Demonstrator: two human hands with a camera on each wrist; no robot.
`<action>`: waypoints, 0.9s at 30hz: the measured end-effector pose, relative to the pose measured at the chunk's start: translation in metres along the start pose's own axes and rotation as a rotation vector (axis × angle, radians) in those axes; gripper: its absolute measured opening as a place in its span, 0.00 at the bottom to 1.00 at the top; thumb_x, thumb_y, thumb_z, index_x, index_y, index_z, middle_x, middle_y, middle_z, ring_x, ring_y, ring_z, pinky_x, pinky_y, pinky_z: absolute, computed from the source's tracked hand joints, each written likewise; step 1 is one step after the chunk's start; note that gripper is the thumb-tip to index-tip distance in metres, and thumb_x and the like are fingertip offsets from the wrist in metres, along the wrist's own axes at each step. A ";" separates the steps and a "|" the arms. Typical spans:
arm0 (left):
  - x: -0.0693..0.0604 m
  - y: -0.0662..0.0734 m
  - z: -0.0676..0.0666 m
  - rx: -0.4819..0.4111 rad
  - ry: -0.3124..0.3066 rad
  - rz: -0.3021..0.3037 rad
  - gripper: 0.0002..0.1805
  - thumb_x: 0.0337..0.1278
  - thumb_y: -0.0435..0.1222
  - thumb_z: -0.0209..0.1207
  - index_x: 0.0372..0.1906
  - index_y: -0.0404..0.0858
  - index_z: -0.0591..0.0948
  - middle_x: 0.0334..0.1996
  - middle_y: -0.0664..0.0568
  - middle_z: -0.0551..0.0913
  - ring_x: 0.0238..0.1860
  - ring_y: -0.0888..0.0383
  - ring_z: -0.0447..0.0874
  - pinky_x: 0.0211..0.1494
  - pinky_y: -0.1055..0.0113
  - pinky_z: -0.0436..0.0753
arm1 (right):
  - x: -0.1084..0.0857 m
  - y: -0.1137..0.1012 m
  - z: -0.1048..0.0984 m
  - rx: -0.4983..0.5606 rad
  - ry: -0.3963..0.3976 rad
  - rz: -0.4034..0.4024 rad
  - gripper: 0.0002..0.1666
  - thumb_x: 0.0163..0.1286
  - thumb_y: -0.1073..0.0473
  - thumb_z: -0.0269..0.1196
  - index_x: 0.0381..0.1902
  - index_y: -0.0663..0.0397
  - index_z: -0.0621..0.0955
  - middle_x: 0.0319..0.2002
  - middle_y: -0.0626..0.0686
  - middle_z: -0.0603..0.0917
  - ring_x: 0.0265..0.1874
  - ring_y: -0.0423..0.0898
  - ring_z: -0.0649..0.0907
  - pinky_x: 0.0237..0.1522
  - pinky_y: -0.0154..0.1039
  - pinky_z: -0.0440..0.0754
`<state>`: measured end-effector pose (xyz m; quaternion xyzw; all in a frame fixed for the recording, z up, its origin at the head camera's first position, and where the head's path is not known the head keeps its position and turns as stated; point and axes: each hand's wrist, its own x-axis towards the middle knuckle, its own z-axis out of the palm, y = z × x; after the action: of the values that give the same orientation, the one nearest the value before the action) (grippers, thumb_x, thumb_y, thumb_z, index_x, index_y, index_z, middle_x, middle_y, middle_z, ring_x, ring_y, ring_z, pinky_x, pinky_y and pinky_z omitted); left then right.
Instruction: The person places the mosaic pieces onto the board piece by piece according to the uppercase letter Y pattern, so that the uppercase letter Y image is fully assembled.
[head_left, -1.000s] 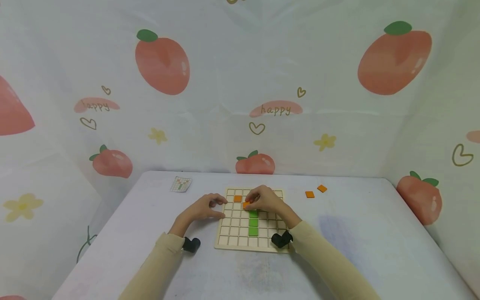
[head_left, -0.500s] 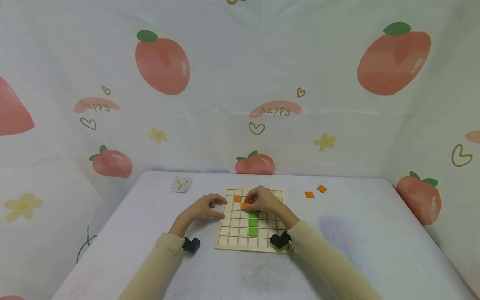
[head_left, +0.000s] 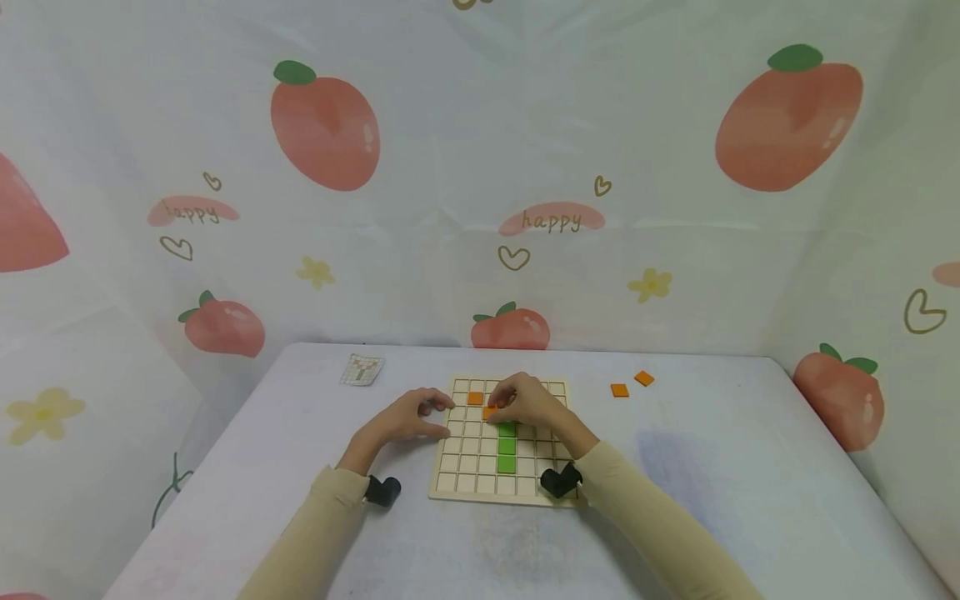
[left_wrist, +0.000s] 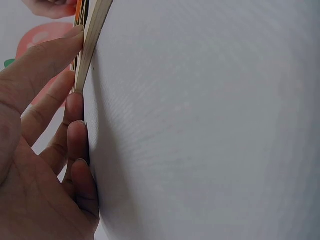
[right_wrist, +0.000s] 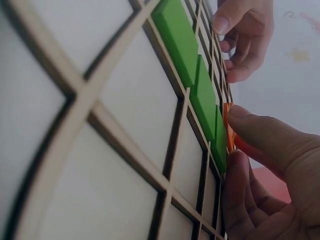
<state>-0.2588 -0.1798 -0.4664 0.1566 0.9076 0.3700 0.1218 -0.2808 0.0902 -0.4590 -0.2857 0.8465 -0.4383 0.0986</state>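
Partly visible pinched orange tile [head_left: 490, 413]

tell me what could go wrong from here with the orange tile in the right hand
The held orange tile could catch on the raised grid lines and sit crooked. The right hand, close beside the top green tile, might nudge it loose. The left hand is at the left edge of the board, so pushing could shift it.
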 end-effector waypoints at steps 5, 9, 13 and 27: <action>0.000 -0.001 0.001 0.004 0.005 -0.006 0.24 0.49 0.37 0.77 0.53 0.43 0.84 0.45 0.55 0.80 0.49 0.52 0.75 0.58 0.52 0.74 | -0.002 0.002 -0.003 0.025 -0.013 -0.040 0.09 0.60 0.63 0.76 0.36 0.62 0.88 0.29 0.47 0.83 0.32 0.43 0.79 0.36 0.38 0.79; 0.000 -0.001 0.001 0.007 0.006 -0.007 0.24 0.49 0.38 0.77 0.53 0.43 0.84 0.46 0.55 0.80 0.50 0.52 0.75 0.58 0.52 0.74 | -0.007 0.003 -0.009 0.045 -0.023 -0.063 0.09 0.61 0.63 0.75 0.37 0.62 0.88 0.33 0.49 0.85 0.35 0.45 0.82 0.40 0.39 0.82; 0.001 -0.001 0.001 0.005 0.009 -0.003 0.24 0.48 0.38 0.78 0.53 0.43 0.84 0.46 0.55 0.80 0.50 0.52 0.75 0.58 0.52 0.74 | -0.015 0.008 -0.018 0.046 -0.016 -0.086 0.08 0.65 0.63 0.72 0.39 0.62 0.88 0.36 0.51 0.86 0.37 0.47 0.84 0.41 0.43 0.83; 0.000 0.000 0.001 0.014 0.008 -0.004 0.24 0.49 0.38 0.77 0.53 0.43 0.84 0.46 0.55 0.79 0.50 0.52 0.74 0.58 0.52 0.74 | -0.059 0.037 -0.064 0.066 0.054 0.002 0.11 0.66 0.60 0.72 0.42 0.62 0.88 0.38 0.52 0.87 0.38 0.49 0.84 0.40 0.42 0.82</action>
<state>-0.2584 -0.1787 -0.4673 0.1542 0.9110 0.3638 0.1179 -0.2742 0.1851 -0.4553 -0.2697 0.8342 -0.4733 0.0855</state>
